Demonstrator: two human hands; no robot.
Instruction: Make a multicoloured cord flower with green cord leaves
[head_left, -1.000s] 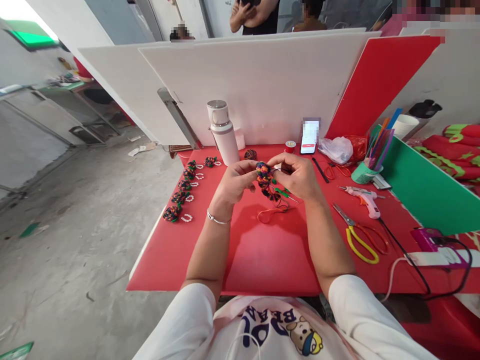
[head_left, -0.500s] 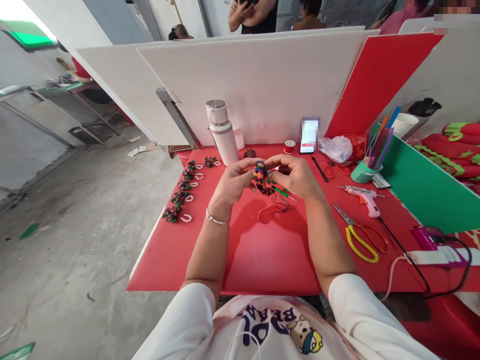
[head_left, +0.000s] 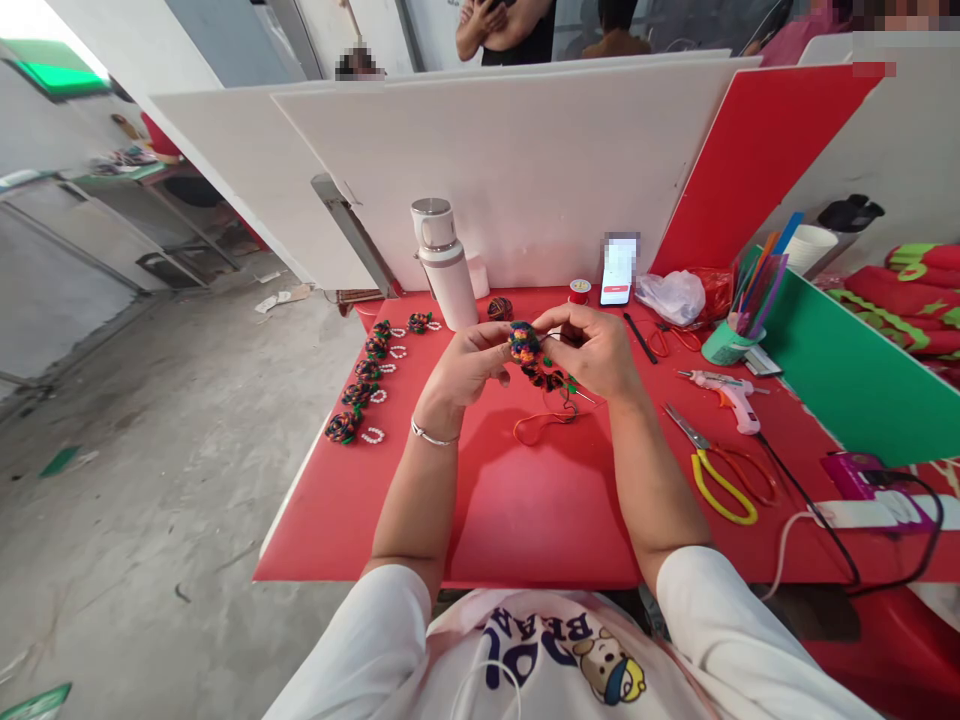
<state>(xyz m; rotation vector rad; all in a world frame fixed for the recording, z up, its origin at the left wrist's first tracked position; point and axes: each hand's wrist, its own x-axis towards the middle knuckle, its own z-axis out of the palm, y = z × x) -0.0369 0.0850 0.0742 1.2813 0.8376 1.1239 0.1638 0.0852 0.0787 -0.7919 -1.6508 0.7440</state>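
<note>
Head view. The left hand (head_left: 466,366) and the right hand (head_left: 594,350) met above the far middle of the red table (head_left: 525,510), both raised off its surface. Between them sat a multicoloured crocheted rosette (head_left: 523,342). The left fingers (head_left: 496,350) were closed on its left side, and the right fingers (head_left: 559,322) were pinched narrow against its right side and top. A dark crocheted tail (head_left: 547,378) hung from the rosette below the right hand. A green crochet hook (head_left: 574,388) showed just beside the tail, and a loop of orange yarn (head_left: 538,427) lay on the table beneath. A silver bangle (head_left: 430,435) circled the left wrist.

Along the table's left edge ran a row of finished rosettes (head_left: 358,388), each beside a small white bead loop (head_left: 373,435). At the back stood a white flask (head_left: 444,265), with a yarn ball (head_left: 500,308), a red thread spool (head_left: 579,291) and a propped phone (head_left: 619,268) to its right. To the right of the hands lay a glue gun (head_left: 731,392) and yellow-handled scissors (head_left: 718,475), well apart from the rosette. A green cup of sticks (head_left: 724,345) stood near the green board.
</note>
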